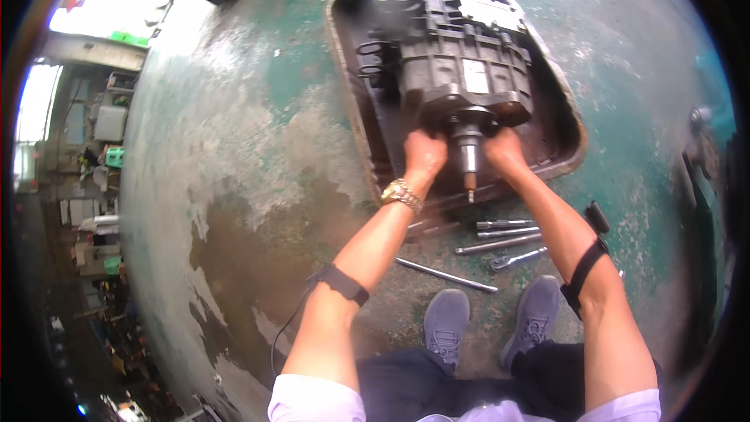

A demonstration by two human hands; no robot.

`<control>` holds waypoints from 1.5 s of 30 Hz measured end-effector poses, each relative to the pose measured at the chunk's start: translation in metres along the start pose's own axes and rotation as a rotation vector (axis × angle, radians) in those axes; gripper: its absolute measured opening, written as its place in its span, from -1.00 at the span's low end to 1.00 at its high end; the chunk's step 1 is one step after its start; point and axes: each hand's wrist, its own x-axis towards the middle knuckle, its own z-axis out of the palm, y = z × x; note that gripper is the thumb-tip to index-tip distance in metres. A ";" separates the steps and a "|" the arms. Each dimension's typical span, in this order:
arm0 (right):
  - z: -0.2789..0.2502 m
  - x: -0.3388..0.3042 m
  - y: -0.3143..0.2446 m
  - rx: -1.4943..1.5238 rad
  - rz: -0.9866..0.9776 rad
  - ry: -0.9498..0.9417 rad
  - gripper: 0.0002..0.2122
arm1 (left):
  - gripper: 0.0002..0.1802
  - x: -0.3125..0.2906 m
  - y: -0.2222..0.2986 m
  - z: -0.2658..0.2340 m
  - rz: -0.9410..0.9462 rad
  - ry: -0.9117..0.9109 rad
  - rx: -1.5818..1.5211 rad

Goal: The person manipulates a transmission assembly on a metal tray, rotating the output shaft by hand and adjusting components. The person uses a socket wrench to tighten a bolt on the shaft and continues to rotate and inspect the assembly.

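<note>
A large grey gearbox (426, 70) lies lengthwise in a dark, shallow metal tray (339, 47) on the floor. Its splined shaft (469, 148) points toward me from the near end. My left hand (426, 150) is closed at the underside of the near flange, left of the shaft. On the shaft's other side, my right hand (504, 148) grips the same end from below. The housing hides the fingertips of both hands. Both arms reach straight down and forward, with a metal watch (401, 195) on the left wrist.
Between the tray and my shoes (447, 328) lie several steel bars (500, 241), a ratchet wrench (517, 259) and a long rod (445, 274). The painted floor (250, 156) is worn and has a dark, wet-looking patch. Cluttered shelves (94, 211) line the left side.
</note>
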 end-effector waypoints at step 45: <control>-0.011 -0.006 -0.012 0.621 0.122 -0.226 -0.69 | -0.72 -0.018 0.043 -0.027 -0.179 -0.172 -0.433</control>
